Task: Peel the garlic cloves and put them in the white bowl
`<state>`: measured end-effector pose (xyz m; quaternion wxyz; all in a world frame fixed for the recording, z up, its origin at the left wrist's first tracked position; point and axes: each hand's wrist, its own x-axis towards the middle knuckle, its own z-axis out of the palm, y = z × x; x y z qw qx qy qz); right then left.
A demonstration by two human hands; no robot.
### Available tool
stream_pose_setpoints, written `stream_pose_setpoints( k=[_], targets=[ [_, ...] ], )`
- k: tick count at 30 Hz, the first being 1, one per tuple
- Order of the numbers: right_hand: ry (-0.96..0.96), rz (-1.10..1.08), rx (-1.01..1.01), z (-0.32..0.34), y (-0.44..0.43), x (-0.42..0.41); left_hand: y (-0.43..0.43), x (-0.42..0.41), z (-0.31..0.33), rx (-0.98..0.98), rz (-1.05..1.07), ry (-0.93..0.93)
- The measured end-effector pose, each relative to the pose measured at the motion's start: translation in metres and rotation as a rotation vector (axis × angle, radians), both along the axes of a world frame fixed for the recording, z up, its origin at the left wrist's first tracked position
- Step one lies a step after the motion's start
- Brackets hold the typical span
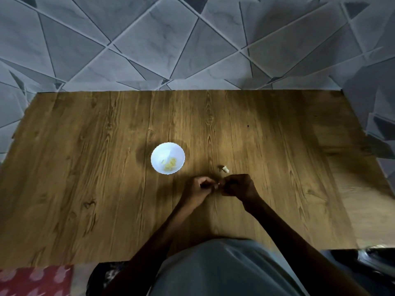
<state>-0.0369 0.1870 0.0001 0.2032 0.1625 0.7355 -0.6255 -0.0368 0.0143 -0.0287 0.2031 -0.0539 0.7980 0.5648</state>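
Item 1, left hand (197, 189): you are curling its fingers inward and pinching the near-left end of a small pale garlic clove (216, 184).

Item 2, right hand (239, 186): you are bending its fingers over and gripping the same clove from the other side, so both hands are meeting just above the table (85, 167). The clove is too small to tell how much skin is still clinging to it.

Item 3, white bowl (164, 151): it is sitting upright on the table, beyond and to the left of your hands, near but not touching them. Yellowish peeled pieces (170, 163) are lying in its near-right part.

Item 4, loose garlic bit (224, 168): it is lying on the wood just beyond your right hand, apart from the bowl.

Item 5, surroundings: grey tiles (149, 39) are showing past the far edge, a red patterned cloth (36, 280) is lying at the near-left corner, and your grey garment (224, 270) is filling the bottom centre.
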Motion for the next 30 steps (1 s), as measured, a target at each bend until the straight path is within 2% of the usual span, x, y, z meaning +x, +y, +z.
stream_pose_setpoints(
  k=[8,12,15,17,18,21,24,26,28,30],
  targets=[
    [-0.012,0.073,-0.131,0.005,0.006,0.003,-0.002,0.010,0.020,0.440,0.143,-0.245],
    [0.028,0.159,-0.119,0.010,0.008,0.002,-0.005,0.009,0.029,0.500,0.134,-0.296],
    [-0.015,0.177,-0.112,0.014,0.007,-0.001,-0.006,0.008,0.033,0.452,0.080,-0.218],
    [-0.126,0.172,-0.131,0.017,0.006,-0.004,-0.008,0.008,0.036,0.370,0.013,-0.099],
    [-0.208,0.169,-0.181,0.019,0.006,-0.006,-0.009,0.007,0.039,0.336,-0.028,-0.032],
    [-0.508,0.149,-0.501,0.026,0.010,-0.010,-0.013,0.007,0.048,0.226,-0.157,0.177],
    [-0.636,0.133,-0.642,0.026,0.014,-0.011,-0.015,0.005,0.054,0.141,-0.233,0.273],
    [-0.521,0.159,-0.557,0.026,0.014,-0.009,-0.013,0.007,0.054,0.193,-0.210,0.183],
    [-0.233,0.237,-0.364,0.029,0.014,-0.005,-0.010,0.010,0.054,0.374,-0.108,-0.005],
    [0.029,0.318,-0.282,0.034,0.015,-0.002,-0.007,0.014,0.055,0.591,0.021,-0.218]
  ],
)
